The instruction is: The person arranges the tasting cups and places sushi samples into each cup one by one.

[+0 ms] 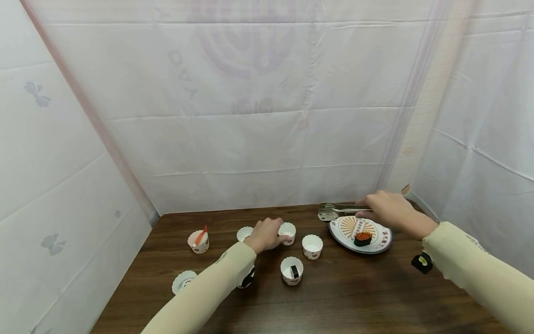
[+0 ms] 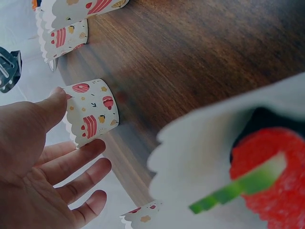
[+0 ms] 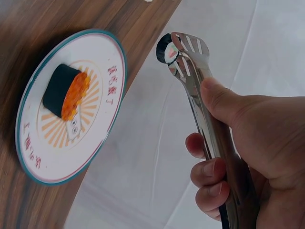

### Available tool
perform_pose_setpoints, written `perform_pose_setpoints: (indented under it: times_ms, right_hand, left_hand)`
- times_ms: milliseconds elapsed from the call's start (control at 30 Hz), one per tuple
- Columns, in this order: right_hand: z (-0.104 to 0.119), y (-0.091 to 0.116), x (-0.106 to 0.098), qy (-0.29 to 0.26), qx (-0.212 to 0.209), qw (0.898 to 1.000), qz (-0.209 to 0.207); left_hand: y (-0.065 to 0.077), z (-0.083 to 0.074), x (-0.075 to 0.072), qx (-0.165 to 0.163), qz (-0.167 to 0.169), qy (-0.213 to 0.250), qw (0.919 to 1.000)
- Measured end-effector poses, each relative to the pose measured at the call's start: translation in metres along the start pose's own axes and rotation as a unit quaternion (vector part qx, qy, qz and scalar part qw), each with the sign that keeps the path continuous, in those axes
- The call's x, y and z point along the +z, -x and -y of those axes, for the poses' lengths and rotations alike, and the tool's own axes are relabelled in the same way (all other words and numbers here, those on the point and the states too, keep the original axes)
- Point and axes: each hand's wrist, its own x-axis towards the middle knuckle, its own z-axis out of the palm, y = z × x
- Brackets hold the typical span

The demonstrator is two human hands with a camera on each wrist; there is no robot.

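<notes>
My left hand pinches a white printed paper cup by its scalloped rim, thumb on one side and a finger on the other. My right hand grips metal tongs, whose slotted tips hold a small sushi roll with a dark wrap. The tongs are above the back of the table, beside a round plate with a teal rim. On that plate sits a dark-wrapped sushi piece topped with orange roe.
Several other paper cups stand around: one with a shrimp piece, a white one, another with a dark-banded piece. A cup near the left wrist holds red roe sushi. A dark roll lies by the right sleeve.
</notes>
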Motion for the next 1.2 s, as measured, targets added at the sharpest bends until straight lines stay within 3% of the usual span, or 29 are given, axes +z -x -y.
perform_pose_setpoints:
  times_ms: [567,1200]
  right_hand:
    - [0.039,-0.027,0.014,-0.012,-0.023,1.0,0.005]
    - [0.061,-0.04,0.026,-0.036,-0.044,0.998,0.015]
  left_hand:
    - [0.0,0.003,0.0,0.004,-0.006,0.015,0.9999]
    - [0.0,0.0,-0.001,-0.004,-0.005,0.024,0.9997]
